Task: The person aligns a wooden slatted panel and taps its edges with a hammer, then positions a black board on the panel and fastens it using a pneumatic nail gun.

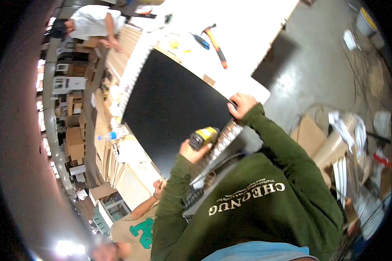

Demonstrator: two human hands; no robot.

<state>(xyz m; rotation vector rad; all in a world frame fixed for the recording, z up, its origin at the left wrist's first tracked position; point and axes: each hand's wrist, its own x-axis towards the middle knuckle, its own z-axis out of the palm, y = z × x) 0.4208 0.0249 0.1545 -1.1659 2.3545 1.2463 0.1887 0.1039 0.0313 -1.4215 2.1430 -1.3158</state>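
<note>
A large black panel [174, 108] lies on the white worktable, tilted across the view. My left hand [194, 152] is closed around a yellow-and-black tool [204, 137], at the panel's near edge. It looks like a handheld power tool, but its working end cannot be made out. At the panel's right corner, my right hand [243, 105] rests with fingers bent over the edge; whether they grip it firmly is not clear. A pale slotted strip [225, 140] runs along the near edge between my hands.
Beyond the panel lie a hammer [216, 47] and a blue-and-black hand tool [200, 41]. A co-worker in tan [133, 228] has a hand by the panel's lower corner; another in white [91, 21] stands far left. A bottle [109, 136] lies left. Cardboard [309, 132] clutters the right floor.
</note>
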